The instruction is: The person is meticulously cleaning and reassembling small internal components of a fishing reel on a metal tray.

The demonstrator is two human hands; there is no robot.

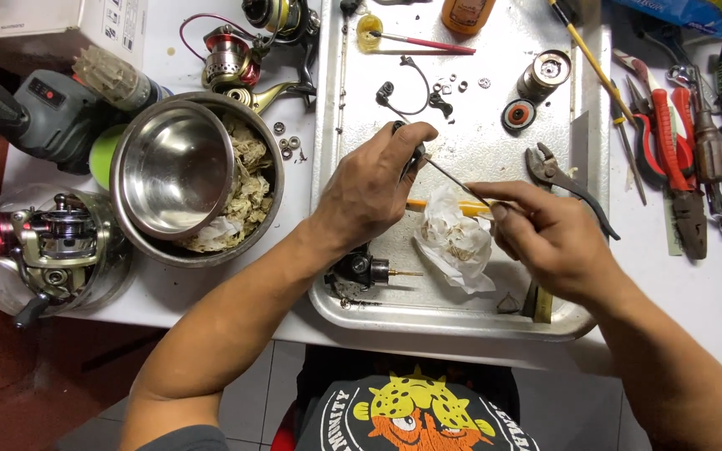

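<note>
While the left hand [375, 185] grips its knob, the thin rod [458, 183] reaches the right hand [545, 236].

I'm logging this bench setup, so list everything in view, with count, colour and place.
metal tray: 1, silver, centre
crumpled tissue: 1, white, on tray
thin rod: 1, dark, between both hands
steel bowls: 2, silver, nested, left of tray
fishing reels: about 3, left and top
pliers: 1, dark, tray's right edge
hand tools: several, red and black, far right
left hand: 1, grips rod's black end
right hand: 1, pinches rod
</note>
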